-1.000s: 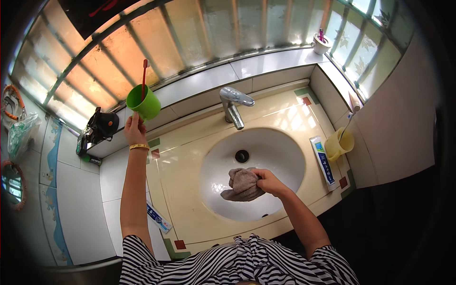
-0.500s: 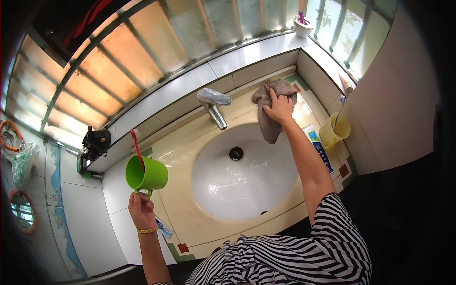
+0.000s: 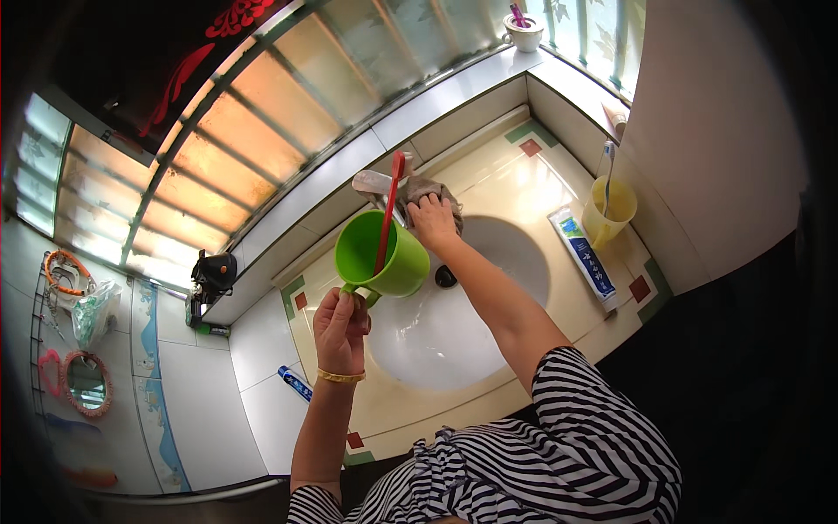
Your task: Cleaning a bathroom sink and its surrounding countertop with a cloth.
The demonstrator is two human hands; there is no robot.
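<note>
My left hand point(image 3: 340, 327) grips the handle of a green mug point(image 3: 381, 255) with a red toothbrush point(image 3: 388, 211) standing in it, held above the left side of the white basin point(image 3: 454, 327). My right hand point(image 3: 431, 220) presses a grey-brown cloth point(image 3: 428, 189) against the base of the chrome tap point(image 3: 374, 183) behind the basin. The mug partly hides the tap.
A yellow cup point(image 3: 611, 211) with a toothbrush and a toothpaste tube point(image 3: 583, 259) lie right of the basin. A white cup point(image 3: 524, 33) sits on the window ledge. A blue tube point(image 3: 295, 382) lies at the counter's left; a dark object point(image 3: 214, 272) rests on the ledge.
My right hand has carried the cloth from the counter right of the tap to the tap's base. My left hand has brought the green mug rightward over the basin.
</note>
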